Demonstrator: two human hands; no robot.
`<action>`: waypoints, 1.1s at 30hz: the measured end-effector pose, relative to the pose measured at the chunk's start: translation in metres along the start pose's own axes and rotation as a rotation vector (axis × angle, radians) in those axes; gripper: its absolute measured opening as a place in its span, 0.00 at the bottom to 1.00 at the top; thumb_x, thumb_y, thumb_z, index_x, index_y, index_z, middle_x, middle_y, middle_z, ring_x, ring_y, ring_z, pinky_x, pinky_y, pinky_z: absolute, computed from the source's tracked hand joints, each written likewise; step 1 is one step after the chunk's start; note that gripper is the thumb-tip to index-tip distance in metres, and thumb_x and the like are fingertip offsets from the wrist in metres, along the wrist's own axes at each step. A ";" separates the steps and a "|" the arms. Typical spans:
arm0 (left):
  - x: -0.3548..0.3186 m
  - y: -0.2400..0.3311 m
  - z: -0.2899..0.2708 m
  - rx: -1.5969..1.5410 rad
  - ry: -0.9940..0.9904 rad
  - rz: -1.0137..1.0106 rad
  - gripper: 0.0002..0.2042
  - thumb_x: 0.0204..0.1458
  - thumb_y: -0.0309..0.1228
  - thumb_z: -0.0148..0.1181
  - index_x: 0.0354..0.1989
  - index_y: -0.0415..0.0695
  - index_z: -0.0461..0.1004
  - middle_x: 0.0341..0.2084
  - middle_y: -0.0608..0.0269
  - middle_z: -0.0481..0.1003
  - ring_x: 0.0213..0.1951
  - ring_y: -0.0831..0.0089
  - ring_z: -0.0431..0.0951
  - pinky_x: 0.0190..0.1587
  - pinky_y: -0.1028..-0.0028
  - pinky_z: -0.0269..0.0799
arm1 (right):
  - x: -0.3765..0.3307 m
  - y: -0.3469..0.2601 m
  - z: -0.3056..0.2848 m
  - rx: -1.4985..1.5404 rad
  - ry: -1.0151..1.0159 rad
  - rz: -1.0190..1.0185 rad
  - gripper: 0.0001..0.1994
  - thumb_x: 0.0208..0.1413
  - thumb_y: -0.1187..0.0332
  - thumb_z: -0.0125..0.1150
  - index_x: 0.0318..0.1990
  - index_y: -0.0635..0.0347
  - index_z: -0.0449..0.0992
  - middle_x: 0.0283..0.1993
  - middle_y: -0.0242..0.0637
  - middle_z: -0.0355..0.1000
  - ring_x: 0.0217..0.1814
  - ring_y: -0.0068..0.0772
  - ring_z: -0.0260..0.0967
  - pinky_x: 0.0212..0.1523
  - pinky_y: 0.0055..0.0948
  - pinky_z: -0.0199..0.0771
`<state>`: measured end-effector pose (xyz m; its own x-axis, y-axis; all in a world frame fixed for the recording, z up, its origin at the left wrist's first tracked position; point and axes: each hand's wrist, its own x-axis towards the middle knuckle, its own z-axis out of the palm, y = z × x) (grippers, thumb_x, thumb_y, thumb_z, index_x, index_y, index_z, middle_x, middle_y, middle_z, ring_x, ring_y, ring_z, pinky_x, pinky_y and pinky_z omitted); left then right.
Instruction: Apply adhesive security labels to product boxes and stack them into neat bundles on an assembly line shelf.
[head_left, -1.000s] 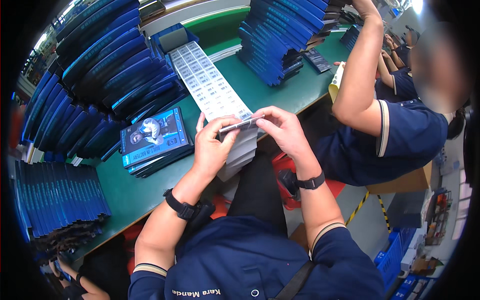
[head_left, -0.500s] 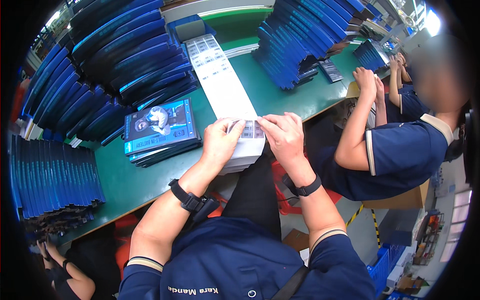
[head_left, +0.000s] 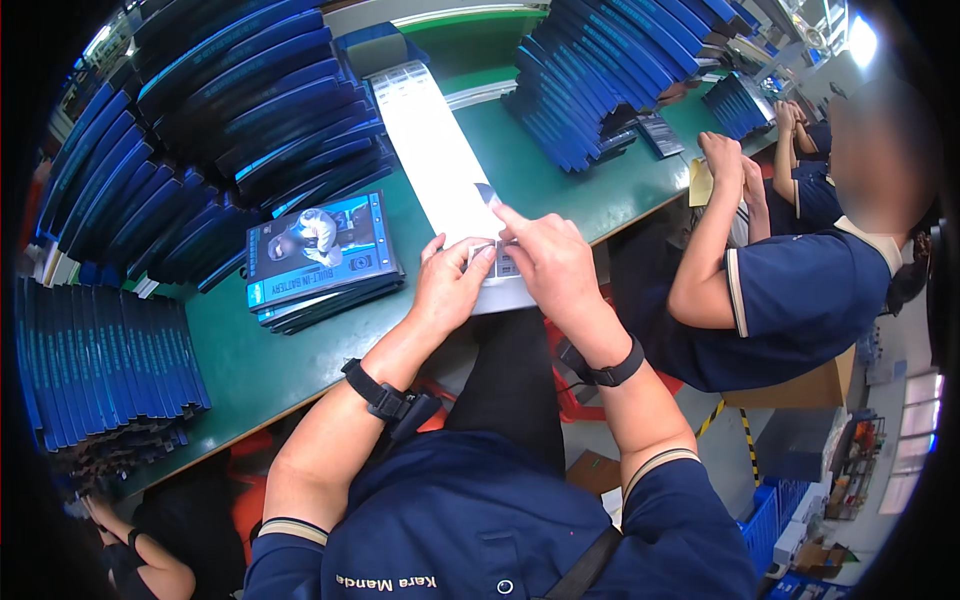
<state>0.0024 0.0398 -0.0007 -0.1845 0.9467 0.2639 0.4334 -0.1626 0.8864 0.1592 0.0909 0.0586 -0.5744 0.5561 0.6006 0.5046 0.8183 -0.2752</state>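
Observation:
A long white label strip (head_left: 435, 150) runs from the back of the green table toward me, with small printed labels (head_left: 507, 262) at its near end. My left hand (head_left: 448, 285) pinches the left edge of that near end between thumb and fingers. On the opposite side, my right hand (head_left: 552, 262) is closed at the labels, its index finger stretched forward over the white surface. Part of the labels is hidden behind my fingers. To the left of my left hand lies a short stack of flat blue boxes (head_left: 325, 250), a picture on the top one.
Tall stacks of blue boxes (head_left: 250, 90) fill the back left, with another stack (head_left: 110, 350) at the left and one (head_left: 590, 80) at the back right. The green table (head_left: 250, 370) ends just before my lap. A co-worker's arm (head_left: 705, 250) is at the right.
My right hand has shifted slightly left and its index finger now reaches forward over the strip. The strip's printed labels have slid away toward the far end. My left hand stays near the same edge.

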 end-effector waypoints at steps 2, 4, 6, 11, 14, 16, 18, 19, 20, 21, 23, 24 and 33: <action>0.000 0.000 0.001 -0.066 -0.012 -0.001 0.13 0.63 0.40 0.55 0.34 0.45 0.82 0.26 0.61 0.81 0.35 0.65 0.80 0.68 0.55 0.54 | -0.004 0.000 0.003 -0.042 0.037 -0.030 0.26 0.44 0.76 0.69 0.55 0.54 0.77 0.34 0.30 0.78 0.35 0.35 0.73 0.43 0.33 0.70; 0.001 0.001 0.000 -0.086 -0.004 -0.023 0.15 0.63 0.40 0.56 0.31 0.45 0.82 0.23 0.61 0.80 0.32 0.65 0.80 0.67 0.55 0.55 | -0.007 -0.002 0.004 -0.105 0.117 -0.080 0.21 0.43 0.77 0.70 0.49 0.56 0.79 0.31 0.30 0.77 0.33 0.31 0.73 0.40 0.31 0.68; 0.003 0.000 0.004 -0.126 0.048 -0.021 0.18 0.62 0.42 0.56 0.25 0.44 0.81 0.16 0.61 0.76 0.25 0.66 0.78 0.66 0.56 0.57 | -0.011 -0.001 0.007 -0.097 0.157 -0.091 0.21 0.44 0.77 0.70 0.50 0.55 0.79 0.31 0.28 0.76 0.33 0.30 0.72 0.41 0.32 0.67; 0.001 -0.007 0.001 -0.078 0.009 -0.029 0.18 0.63 0.43 0.56 0.26 0.45 0.82 0.16 0.61 0.76 0.25 0.66 0.77 0.66 0.54 0.56 | -0.011 -0.011 -0.012 0.013 0.242 0.013 0.23 0.42 0.78 0.72 0.50 0.54 0.79 0.31 0.27 0.76 0.31 0.29 0.70 0.41 0.31 0.66; -0.001 -0.003 0.001 -0.042 -0.022 -0.013 0.16 0.62 0.43 0.56 0.29 0.47 0.83 0.21 0.62 0.79 0.30 0.67 0.79 0.68 0.54 0.53 | -0.001 -0.012 -0.020 0.268 0.293 0.176 0.30 0.44 0.84 0.67 0.59 0.57 0.73 0.46 0.38 0.74 0.32 0.27 0.71 0.41 0.29 0.72; -0.003 0.000 0.000 -0.019 -0.026 0.009 0.15 0.62 0.43 0.56 0.31 0.47 0.83 0.24 0.63 0.80 0.34 0.68 0.80 0.69 0.53 0.51 | 0.012 -0.017 -0.020 0.347 0.194 0.174 0.36 0.44 0.85 0.66 0.65 0.55 0.67 0.59 0.44 0.66 0.34 0.29 0.73 0.42 0.28 0.76; -0.001 0.000 -0.003 -0.029 -0.100 -0.036 0.12 0.61 0.39 0.57 0.35 0.48 0.83 0.28 0.63 0.81 0.40 0.68 0.80 0.70 0.53 0.47 | 0.018 -0.018 -0.015 0.332 0.037 0.140 0.40 0.44 0.84 0.66 0.68 0.50 0.63 0.66 0.45 0.61 0.38 0.31 0.75 0.44 0.32 0.77; -0.001 -0.001 -0.004 -0.029 -0.104 -0.033 0.12 0.61 0.39 0.57 0.35 0.48 0.83 0.28 0.63 0.81 0.40 0.68 0.80 0.70 0.53 0.47 | 0.017 -0.018 -0.010 0.306 -0.049 0.135 0.40 0.44 0.84 0.65 0.69 0.48 0.63 0.66 0.44 0.61 0.41 0.33 0.76 0.46 0.37 0.77; -0.002 -0.003 -0.004 -0.036 -0.114 -0.011 0.11 0.60 0.37 0.58 0.33 0.47 0.83 0.28 0.63 0.81 0.40 0.68 0.80 0.70 0.53 0.48 | 0.016 -0.020 -0.008 0.290 -0.111 0.115 0.40 0.45 0.84 0.64 0.68 0.47 0.63 0.66 0.44 0.61 0.42 0.35 0.76 0.48 0.39 0.76; -0.003 -0.005 -0.004 -0.043 -0.124 0.010 0.10 0.59 0.36 0.58 0.31 0.46 0.83 0.27 0.62 0.81 0.41 0.69 0.80 0.69 0.52 0.48 | 0.016 -0.021 -0.006 0.274 -0.172 0.095 0.39 0.46 0.83 0.63 0.68 0.45 0.63 0.66 0.43 0.61 0.42 0.36 0.76 0.49 0.41 0.76; -0.004 -0.006 -0.004 -0.018 -0.120 0.031 0.09 0.58 0.34 0.59 0.29 0.46 0.82 0.27 0.63 0.81 0.41 0.69 0.80 0.69 0.51 0.48 | 0.015 -0.019 -0.006 0.254 -0.193 0.091 0.38 0.48 0.83 0.62 0.68 0.44 0.63 0.66 0.43 0.61 0.43 0.38 0.76 0.48 0.40 0.76; -0.005 -0.006 -0.004 0.006 -0.118 0.053 0.09 0.57 0.33 0.60 0.27 0.45 0.81 0.27 0.63 0.81 0.41 0.69 0.80 0.68 0.50 0.49 | 0.015 -0.018 -0.007 0.233 -0.213 0.088 0.37 0.49 0.83 0.61 0.68 0.43 0.63 0.66 0.43 0.62 0.43 0.40 0.76 0.48 0.40 0.77; -0.006 0.002 -0.008 0.112 -0.170 0.069 0.12 0.53 0.45 0.65 0.31 0.49 0.85 0.35 0.61 0.83 0.48 0.67 0.79 0.69 0.47 0.45 | 0.018 -0.018 -0.022 0.245 -0.144 -0.020 0.32 0.47 0.83 0.62 0.62 0.47 0.70 0.63 0.43 0.65 0.57 0.47 0.72 0.47 0.37 0.80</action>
<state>-0.0029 0.0313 0.0026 -0.0041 0.9692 0.2462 0.5368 -0.2056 0.8183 0.1539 0.0825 0.0910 -0.6773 0.5402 0.4994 0.3318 0.8302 -0.4481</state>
